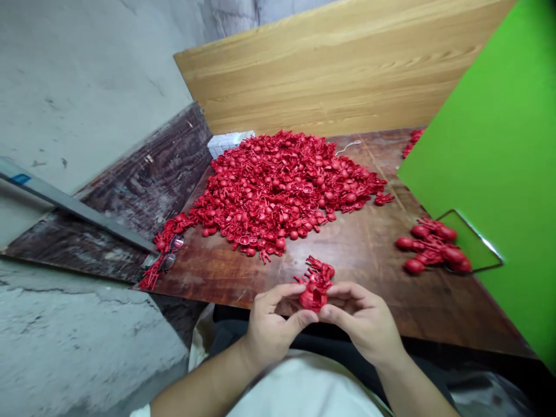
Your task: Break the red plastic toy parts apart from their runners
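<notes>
Two hands, left hand (269,330) and right hand (362,324), pinch one sprue (315,286) at the table's (356,255) 6 o'clock edge, pile (282,185) at 12 o'clock; it is probably light, stiff and brittle, so grip the stem.

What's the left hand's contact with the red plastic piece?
Touching. Head view: the left hand pinches the red plastic piece between thumb and fingers; the right hand grips its other side.

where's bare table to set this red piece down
Bare table lies between the big red pile and the small cluster by the green board, and along the front edge beside the right hand. Crowded: left and back, under the pile.
</notes>
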Demonstrator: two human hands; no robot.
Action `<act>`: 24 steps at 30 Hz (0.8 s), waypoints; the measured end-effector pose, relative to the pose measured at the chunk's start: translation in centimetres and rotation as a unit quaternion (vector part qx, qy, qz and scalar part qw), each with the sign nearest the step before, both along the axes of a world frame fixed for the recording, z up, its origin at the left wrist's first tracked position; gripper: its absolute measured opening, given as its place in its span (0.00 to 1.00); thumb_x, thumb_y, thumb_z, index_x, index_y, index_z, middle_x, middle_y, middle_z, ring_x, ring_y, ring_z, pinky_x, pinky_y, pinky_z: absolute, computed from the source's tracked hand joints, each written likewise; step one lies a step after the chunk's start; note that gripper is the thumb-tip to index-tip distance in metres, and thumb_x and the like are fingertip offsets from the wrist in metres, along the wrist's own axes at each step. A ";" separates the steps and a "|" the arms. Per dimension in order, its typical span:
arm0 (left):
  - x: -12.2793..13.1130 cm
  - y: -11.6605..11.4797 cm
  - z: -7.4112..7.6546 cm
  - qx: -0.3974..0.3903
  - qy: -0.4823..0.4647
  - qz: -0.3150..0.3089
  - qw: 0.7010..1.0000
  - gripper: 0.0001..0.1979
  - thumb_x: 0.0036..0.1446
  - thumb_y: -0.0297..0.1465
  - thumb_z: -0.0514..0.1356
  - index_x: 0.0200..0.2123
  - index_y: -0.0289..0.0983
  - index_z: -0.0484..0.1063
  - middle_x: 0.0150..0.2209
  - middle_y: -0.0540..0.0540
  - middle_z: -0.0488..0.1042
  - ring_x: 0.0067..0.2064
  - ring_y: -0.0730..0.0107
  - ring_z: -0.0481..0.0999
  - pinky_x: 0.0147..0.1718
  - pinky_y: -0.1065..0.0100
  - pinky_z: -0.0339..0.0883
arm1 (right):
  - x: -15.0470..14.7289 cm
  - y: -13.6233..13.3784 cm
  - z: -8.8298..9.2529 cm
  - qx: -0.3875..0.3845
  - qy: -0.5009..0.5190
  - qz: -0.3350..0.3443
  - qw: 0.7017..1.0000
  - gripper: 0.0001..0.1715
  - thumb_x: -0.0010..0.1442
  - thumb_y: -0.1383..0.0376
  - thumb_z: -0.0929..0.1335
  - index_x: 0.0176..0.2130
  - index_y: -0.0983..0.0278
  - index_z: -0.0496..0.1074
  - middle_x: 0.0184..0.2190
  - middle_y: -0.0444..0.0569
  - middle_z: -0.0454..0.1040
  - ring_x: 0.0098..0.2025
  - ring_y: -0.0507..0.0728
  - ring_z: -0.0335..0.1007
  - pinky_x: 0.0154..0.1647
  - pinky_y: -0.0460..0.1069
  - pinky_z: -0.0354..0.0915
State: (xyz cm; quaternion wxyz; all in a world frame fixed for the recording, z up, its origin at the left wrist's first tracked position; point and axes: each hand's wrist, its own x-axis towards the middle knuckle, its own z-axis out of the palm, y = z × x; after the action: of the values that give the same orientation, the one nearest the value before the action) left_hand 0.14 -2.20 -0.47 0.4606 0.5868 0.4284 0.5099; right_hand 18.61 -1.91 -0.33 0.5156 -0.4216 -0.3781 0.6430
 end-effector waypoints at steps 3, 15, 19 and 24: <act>0.0 0.0 -0.1 0.005 -0.006 -0.003 1.000 0.20 0.50 0.29 0.73 0.46 0.36 0.77 0.35 0.44 0.84 0.31 0.67 0.84 0.32 0.71 0.80 | 0.2 -0.2 0.1 0.025 -0.021 0.003 0.999 0.15 0.46 0.68 0.81 0.35 0.61 0.78 0.32 0.50 0.84 0.34 0.57 0.83 0.37 0.47 0.78; 0.1 0.3 -0.4 0.114 -0.012 -0.045 0.992 0.23 0.50 0.26 0.73 0.50 0.39 0.77 0.31 0.48 0.81 0.28 0.74 0.80 0.31 0.74 0.78 | 0.6 -0.3 0.9 0.012 -0.061 -0.017 0.998 0.15 0.41 0.68 0.82 0.30 0.62 0.79 0.30 0.47 0.83 0.30 0.54 0.81 0.34 0.44 0.76; -0.4 0.7 0.3 0.198 0.051 -0.023 0.979 0.24 0.44 0.28 0.75 0.47 0.39 0.79 0.36 0.46 0.79 0.35 0.71 0.80 0.36 0.71 0.77 | 0.6 -0.3 1.4 -0.013 -0.028 0.000 1.000 0.15 0.40 0.68 0.82 0.28 0.63 0.78 0.27 0.45 0.82 0.28 0.52 0.79 0.32 0.43 0.75; -0.7 0.7 1.2 0.238 0.099 -0.022 0.966 0.26 0.44 0.36 0.75 0.48 0.39 0.78 0.47 0.40 0.78 0.46 0.62 0.81 0.46 0.62 0.77 | 0.5 -0.3 1.1 -0.037 0.010 0.023 0.999 0.17 0.39 0.69 0.83 0.29 0.64 0.78 0.26 0.45 0.81 0.27 0.51 0.77 0.31 0.42 0.73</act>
State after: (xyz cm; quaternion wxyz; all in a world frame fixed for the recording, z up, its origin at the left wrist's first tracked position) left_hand -0.53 -1.45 0.76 0.2737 0.7363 0.3248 0.5267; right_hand 19.08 -2.20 0.76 0.4886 -0.4253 -0.3587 0.6721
